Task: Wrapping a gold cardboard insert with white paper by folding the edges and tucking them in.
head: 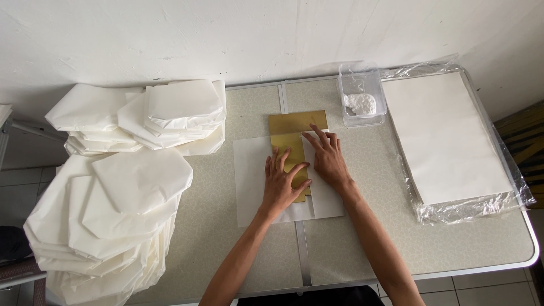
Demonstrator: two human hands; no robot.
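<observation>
White folded paper stacks [122, 187] crowd the table's [362, 238] left edge. At its middle I press my left hand [281, 184] and right hand [327, 158], fingers spread flat, on a white sheet [249, 181] wrapped over a gold board [294, 122]. Fresh sheets [445, 136] lie by the right edge.

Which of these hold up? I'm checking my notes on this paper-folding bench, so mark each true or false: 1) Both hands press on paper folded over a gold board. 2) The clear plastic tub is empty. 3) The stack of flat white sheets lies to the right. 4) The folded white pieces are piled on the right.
1) True: the left hand and right hand lie flat on the white sheet wrapped over the gold board.
2) False: the clear tub holds a white lump.
3) True: the flat sheets sit on clear plastic wrap at the right.
4) False: the folded pieces are heaped at the left.
</observation>
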